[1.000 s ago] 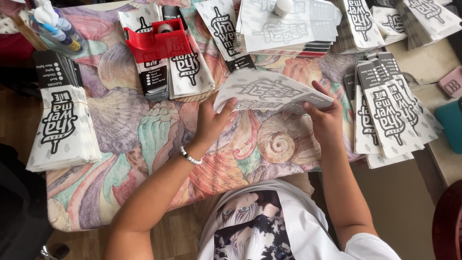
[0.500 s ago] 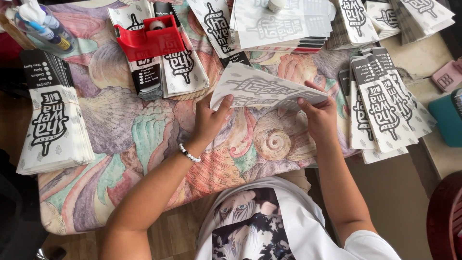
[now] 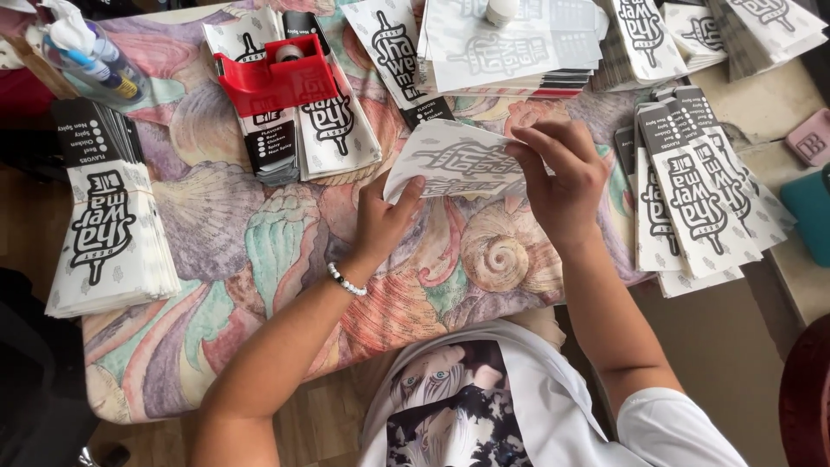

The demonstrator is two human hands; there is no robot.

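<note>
1. Head view: the left hand (image 3: 380, 227) pinches the lower left edge of a white printed paper bag (image 3: 454, 164), thumb on top, fingers beneath.
2. The right hand (image 3: 562, 182) grips the bag's right end, fingers curled over it; the bag is held just above the shell-patterned cloth (image 3: 259, 251).
3. A stack of finished bags (image 3: 112, 233) lies at the left, another stack (image 3: 692, 199) at the right.
4. A red tape dispenser (image 3: 281, 78) rests on bags farther back.
</note>
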